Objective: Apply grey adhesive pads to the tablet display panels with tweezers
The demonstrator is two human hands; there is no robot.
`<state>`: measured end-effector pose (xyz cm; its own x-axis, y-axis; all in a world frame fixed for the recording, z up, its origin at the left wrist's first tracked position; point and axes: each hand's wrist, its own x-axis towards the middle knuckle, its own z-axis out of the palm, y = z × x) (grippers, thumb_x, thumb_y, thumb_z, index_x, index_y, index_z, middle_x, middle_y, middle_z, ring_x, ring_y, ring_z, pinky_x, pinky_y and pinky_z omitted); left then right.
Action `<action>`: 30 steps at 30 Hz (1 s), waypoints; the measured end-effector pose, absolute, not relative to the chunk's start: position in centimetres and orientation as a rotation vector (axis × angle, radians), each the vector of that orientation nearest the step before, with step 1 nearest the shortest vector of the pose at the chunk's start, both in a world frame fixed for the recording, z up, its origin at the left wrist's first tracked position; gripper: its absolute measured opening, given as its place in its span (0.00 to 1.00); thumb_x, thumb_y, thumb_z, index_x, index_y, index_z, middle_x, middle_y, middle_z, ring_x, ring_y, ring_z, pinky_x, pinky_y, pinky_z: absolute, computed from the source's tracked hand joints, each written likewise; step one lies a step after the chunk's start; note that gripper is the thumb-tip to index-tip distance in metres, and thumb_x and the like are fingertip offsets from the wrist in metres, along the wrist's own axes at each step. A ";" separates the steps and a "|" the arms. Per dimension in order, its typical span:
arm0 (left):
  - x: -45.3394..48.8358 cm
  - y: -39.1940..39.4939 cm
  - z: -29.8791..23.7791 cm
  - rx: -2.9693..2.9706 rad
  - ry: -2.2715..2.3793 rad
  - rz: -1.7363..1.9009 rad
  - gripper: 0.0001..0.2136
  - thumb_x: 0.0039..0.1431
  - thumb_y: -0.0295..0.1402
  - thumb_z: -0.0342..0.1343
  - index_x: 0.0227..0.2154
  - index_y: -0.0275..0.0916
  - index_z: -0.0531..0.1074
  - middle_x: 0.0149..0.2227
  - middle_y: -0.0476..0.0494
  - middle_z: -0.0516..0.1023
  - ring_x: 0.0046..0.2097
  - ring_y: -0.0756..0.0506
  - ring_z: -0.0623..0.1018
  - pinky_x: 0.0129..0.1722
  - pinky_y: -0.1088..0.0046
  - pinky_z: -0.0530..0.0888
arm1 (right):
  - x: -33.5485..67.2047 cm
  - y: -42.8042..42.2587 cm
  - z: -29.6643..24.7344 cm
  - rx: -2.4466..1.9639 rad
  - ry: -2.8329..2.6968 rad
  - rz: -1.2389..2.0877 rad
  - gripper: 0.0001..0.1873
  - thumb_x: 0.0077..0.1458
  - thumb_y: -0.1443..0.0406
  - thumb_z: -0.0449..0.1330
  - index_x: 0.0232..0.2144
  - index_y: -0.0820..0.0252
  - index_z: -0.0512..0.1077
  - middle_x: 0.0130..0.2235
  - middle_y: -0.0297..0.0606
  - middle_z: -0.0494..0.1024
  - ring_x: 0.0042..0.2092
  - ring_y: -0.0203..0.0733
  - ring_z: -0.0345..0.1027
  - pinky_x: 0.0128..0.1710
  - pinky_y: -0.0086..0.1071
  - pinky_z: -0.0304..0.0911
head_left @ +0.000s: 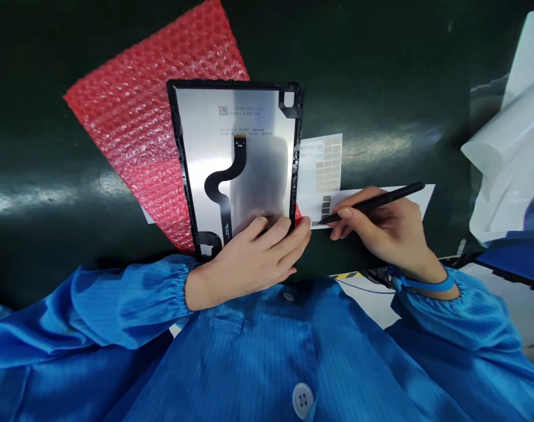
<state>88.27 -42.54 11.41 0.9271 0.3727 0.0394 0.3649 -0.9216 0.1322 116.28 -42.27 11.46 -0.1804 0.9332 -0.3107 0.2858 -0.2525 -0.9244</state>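
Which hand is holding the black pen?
The right hand holds the black pen, its tip at a printed card. The left hand has no pen and rests on the metal-backed display panel.

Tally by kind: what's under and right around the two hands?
Display panel: 1
Red bubble wrap sheet: 1
Black pen: 1
Swatch card: 1
White paper sheet: 1
Total: 5
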 end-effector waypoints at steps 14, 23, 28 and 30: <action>87.7 -39.5 12.8 2.811 0.677 0.321 0.22 0.80 0.42 0.56 0.63 0.31 0.80 0.66 0.32 0.81 0.58 0.35 0.80 0.53 0.59 0.78 | 112.9 -37.9 12.8 -1.474 -1.172 1.338 0.11 0.70 0.54 0.71 0.38 0.53 0.82 0.30 0.34 0.88 0.29 0.42 0.87 0.34 0.34 0.87; 87.6 -38.4 12.7 2.951 0.804 0.148 0.23 0.81 0.41 0.54 0.67 0.31 0.79 0.68 0.34 0.80 0.57 0.35 0.81 0.51 0.58 0.78 | 112.4 -35.4 11.1 -1.415 -1.205 1.450 0.13 0.69 0.54 0.72 0.39 0.57 0.81 0.32 0.35 0.89 0.32 0.40 0.88 0.33 0.27 0.85; 87.7 -38.4 13.1 2.960 0.797 0.079 0.23 0.81 0.41 0.54 0.68 0.32 0.78 0.69 0.36 0.80 0.57 0.36 0.81 0.51 0.59 0.77 | 112.2 -35.5 11.7 -1.431 -1.172 1.450 0.09 0.69 0.58 0.73 0.38 0.54 0.82 0.32 0.34 0.89 0.32 0.42 0.88 0.33 0.31 0.86; 87.7 -38.4 13.2 2.959 0.796 0.079 0.23 0.81 0.41 0.54 0.68 0.32 0.78 0.69 0.36 0.79 0.57 0.36 0.81 0.52 0.59 0.77 | 112.2 -35.5 11.8 -1.434 -1.180 1.449 0.08 0.68 0.57 0.73 0.38 0.52 0.82 0.32 0.34 0.89 0.33 0.44 0.88 0.33 0.34 0.87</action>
